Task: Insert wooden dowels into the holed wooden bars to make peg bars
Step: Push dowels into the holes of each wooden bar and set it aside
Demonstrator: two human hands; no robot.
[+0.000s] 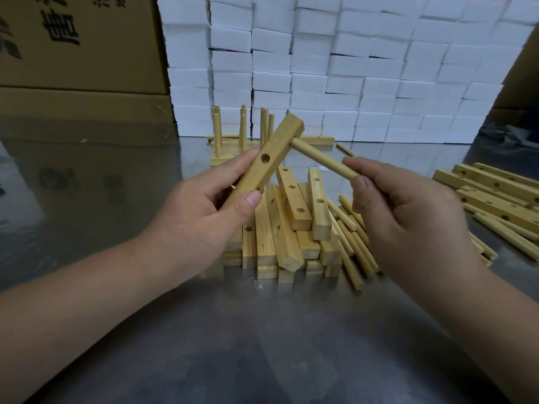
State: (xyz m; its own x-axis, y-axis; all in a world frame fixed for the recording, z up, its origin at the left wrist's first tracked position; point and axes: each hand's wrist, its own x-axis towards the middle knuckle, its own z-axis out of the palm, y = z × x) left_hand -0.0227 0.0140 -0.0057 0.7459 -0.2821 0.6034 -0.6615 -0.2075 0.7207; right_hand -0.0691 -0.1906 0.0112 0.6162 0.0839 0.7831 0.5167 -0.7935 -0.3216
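Meeting the held bar (269, 158) at its upper hole, a dowel (322, 158) slants toward 4 o'clock, pinched by the right hand (408, 211). Gripping the bar's lower half is the left hand (204, 205). A bar pile (287, 228) sits at 6 o'clock, loose dowels (354, 243) beside it on the metal table (262, 345).

Your left hand (210, 199) covers the lower end of the bar (271, 158), and your thumb hides part of a hole there. The dowel (318, 157) meets the bar near its top, but how deep it sits cannot be told. Its near end is lost among the fingers of your right hand (408, 205). Both hands screen much of the pile of bars (285, 237) at centre. The stack of bars (501, 193) is cut off at the right edge, as is the print on the cardboard box (81, 45) at upper left.
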